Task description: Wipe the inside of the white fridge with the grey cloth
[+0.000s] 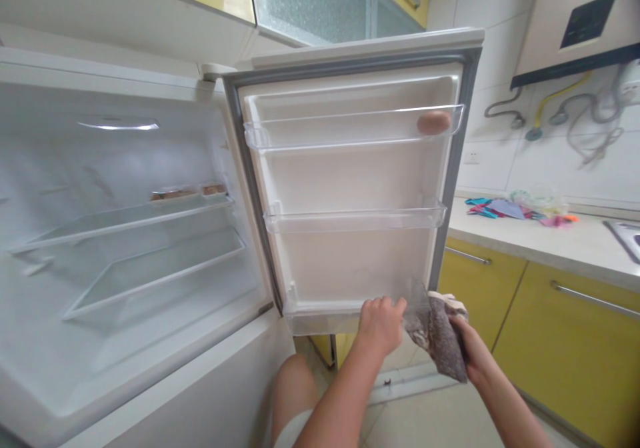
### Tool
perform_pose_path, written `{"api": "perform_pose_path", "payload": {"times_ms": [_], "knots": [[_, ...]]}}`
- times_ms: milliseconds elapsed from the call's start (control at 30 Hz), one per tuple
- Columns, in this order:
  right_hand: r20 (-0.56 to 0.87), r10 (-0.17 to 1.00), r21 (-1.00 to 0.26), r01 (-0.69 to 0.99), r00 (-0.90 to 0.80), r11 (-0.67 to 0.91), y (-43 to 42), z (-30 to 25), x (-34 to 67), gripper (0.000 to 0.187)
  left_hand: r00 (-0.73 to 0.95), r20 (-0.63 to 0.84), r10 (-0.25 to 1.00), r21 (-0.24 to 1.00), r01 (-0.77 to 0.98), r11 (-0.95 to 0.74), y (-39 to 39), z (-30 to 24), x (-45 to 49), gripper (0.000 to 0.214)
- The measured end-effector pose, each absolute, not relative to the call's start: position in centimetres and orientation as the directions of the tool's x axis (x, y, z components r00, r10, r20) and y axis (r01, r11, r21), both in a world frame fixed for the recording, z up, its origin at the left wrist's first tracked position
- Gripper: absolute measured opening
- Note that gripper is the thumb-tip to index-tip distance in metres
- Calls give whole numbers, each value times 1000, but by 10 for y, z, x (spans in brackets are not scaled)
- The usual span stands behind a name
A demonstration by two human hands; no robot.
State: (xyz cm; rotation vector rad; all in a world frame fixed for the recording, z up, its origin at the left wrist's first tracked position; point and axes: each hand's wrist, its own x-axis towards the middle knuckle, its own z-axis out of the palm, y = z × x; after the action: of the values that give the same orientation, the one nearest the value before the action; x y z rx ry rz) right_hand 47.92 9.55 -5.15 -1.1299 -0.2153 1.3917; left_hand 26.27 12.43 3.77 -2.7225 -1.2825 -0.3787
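The fridge door (350, 261) stands swung out, with three clear plastic shelves on its inner side. My left hand (381, 325) is closed over the front rim of the lowest door shelf (320, 323). To its right, my right hand (470, 347) grips a grey-brown cloth (444, 341) with a paler patterned part. The cloth is bunched against the right end of that shelf. An egg-like brown object (434, 123) lies at the right of the top door shelf (345, 130). The middle door shelf (355, 219) holds nothing I can see.
On the left is the fridge interior with glass shelves (165, 271) and packaged brown food (175, 193). Right of the door, the counter (525, 241) carries colourful cloths (505, 208) and a sink edge (625, 235). Yellow cabinets (565, 328) stand below. My knee (295, 381) is near the fridge.
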Motion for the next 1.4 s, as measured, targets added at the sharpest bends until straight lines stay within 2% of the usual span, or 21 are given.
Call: {"api": "perform_pose_path", "payload": {"times_ms": [167, 267, 467, 567, 700, 900, 1100, 1233, 1400], "knots": [[-387, 898, -775, -602, 210, -193, 92, -42, 480, 45, 637, 228, 737, -35, 762, -647, 127, 38, 270, 27], [-388, 908, -775, -588, 157, -229, 88, -35, 468, 51, 631, 227, 742, -46, 768, -639, 129, 37, 276, 24], [-444, 892, -733, -605, 79, -311, 85, -26, 460, 54, 606, 234, 760, -54, 789, -612, 138, 33, 282, 43], [-475, 876, -748, -564, 85, -350, 89, -16, 465, 55, 626, 238, 743, -58, 773, -632, 142, 30, 282, 44], [-426, 892, -817, -488, 149, -308, 95, -13, 463, 53, 639, 242, 730, -61, 761, -646, 143, 23, 282, 43], [-444, 890, -742, -598, 100, -303, 86, -35, 450, 53, 669, 194, 717, -71, 739, -670, 139, 11, 282, 45], [-462, 874, -746, -599, 152, -290, 84, -42, 451, 50, 652, 216, 727, -63, 753, -656, 133, 8, 283, 41], [-391, 903, -660, -738, 179, -140, 83, -57, 436, 43, 648, 286, 706, -67, 749, -660, 125, 11, 263, 33], [-335, 831, -519, -823, 444, 230, 87, -89, 399, 22, 610, 327, 722, -72, 778, -624, 123, 12, 199, 28]]}}
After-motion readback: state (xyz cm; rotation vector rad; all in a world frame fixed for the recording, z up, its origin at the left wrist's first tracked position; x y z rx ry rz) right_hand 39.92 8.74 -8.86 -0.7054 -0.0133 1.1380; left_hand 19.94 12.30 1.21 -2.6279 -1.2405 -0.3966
